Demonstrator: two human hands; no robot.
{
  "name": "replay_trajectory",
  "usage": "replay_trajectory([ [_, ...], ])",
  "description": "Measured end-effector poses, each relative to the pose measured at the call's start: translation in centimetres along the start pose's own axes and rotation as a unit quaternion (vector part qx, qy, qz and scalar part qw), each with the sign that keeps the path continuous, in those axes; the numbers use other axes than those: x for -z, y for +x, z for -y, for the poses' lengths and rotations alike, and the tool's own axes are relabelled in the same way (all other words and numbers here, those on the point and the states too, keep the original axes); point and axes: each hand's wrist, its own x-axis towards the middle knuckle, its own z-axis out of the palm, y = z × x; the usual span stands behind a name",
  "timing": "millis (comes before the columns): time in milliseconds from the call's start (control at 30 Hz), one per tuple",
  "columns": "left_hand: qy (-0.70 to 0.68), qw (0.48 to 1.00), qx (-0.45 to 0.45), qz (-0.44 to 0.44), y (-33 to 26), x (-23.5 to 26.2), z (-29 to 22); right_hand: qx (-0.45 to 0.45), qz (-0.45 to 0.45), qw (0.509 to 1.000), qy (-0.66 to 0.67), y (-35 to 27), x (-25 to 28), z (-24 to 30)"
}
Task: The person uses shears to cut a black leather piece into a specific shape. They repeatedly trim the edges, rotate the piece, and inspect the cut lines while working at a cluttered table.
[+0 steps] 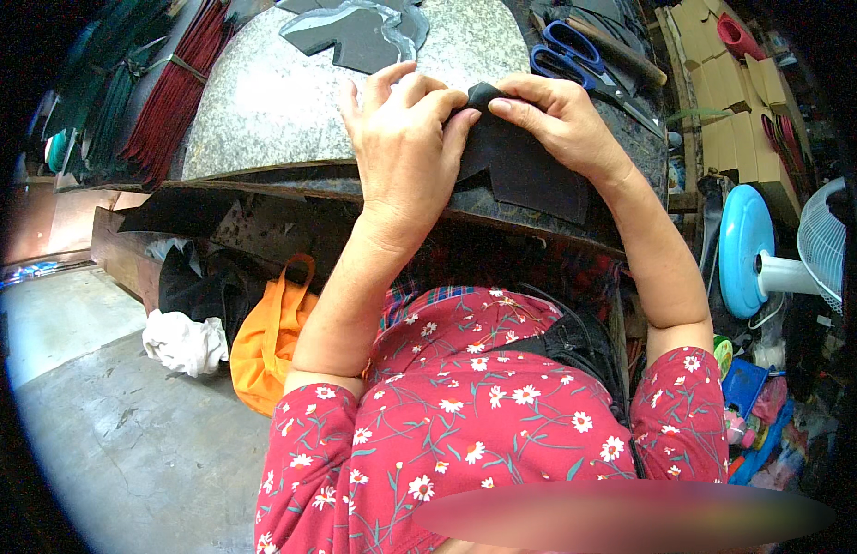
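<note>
Between my two hands is a flat black cut piece (pixel 530 175), likely fabric or leather, its top edge folded over and pinched. My left hand (pixel 405 129) grips that edge between thumb and forefinger, the other fingers curled loosely. On the opposite side, my right hand (pixel 558 115) pinches the same fold with thumb and index finger. The rest of the piece hangs down over the table's near edge. Behind my hands, dark cut pieces with pale grey edging (pixel 355 37) lie on the speckled pale board (pixel 262 120).
Blue-handled scissors (pixel 576 60) lie right of my hands, beside a wooden-handled tool (pixel 622 55). Bundles of dark red strips (pixel 179 92) rest at the left. A blue and white fan (pixel 747 249) stands right. An orange bag (pixel 270 346) and white cloth bundle (pixel 184 343) sit below left.
</note>
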Motion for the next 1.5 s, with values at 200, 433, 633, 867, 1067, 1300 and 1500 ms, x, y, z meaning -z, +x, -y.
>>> replay_trajectory([
  [200, -0.121, 0.991, 0.058, 0.001, -0.1, -0.4, 0.2, 0.008, -0.007, 1.000, 0.001, 0.2, 0.1, 0.1],
  [433, -0.270, 0.952, 0.136, 0.041, 0.4, -0.4, 0.3, 0.006, -0.011, 1.000, -0.022, 0.2, 0.1, -0.1],
  [633, -0.217, 0.952, 0.195, 0.091, 0.5, 0.0, -0.2, 0.029, -0.024, 0.999, -0.015, 0.4, 0.1, -0.4],
  [867, -0.249, 0.961, 0.113, -0.029, 0.6, -0.7, -0.2, 0.049, -0.010, 0.999, 0.017, 0.5, -0.1, -0.8],
  [1067, -0.225, 0.965, 0.135, 0.019, 0.9, -0.2, 0.0, 0.022, -0.025, 0.999, -0.004, 0.3, -0.1, -0.7],
  [1300, -0.220, 0.964, 0.149, 0.018, 1.0, -0.4, -0.1, 0.038, -0.014, 0.998, -0.043, 0.2, -0.1, -0.8],
  [1500, -0.223, 0.967, 0.121, 0.016, 1.2, -0.5, 0.2, 0.045, -0.008, 0.998, -0.032, 0.4, 0.0, -1.2],
])
